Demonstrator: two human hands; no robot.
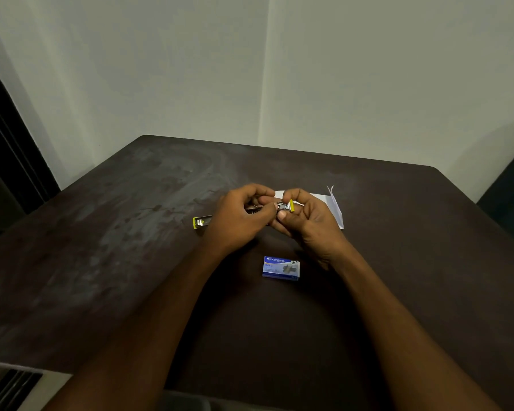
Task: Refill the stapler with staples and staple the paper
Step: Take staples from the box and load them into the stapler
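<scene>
The blue staple box (281,268) reads "kangaro" in white across its top; its smaller print is too blurred to read, and it lies flat on the dark table (101,247) just nearer the person than both hands. The left hand (235,221) and right hand (312,223) pinch a small metal piece with a yellow end (286,206), while the stapler (202,222) lies under the left hand. The folded white paper (334,207) sits behind the right hand, with bare tabletop wide to the left and far edges.
</scene>
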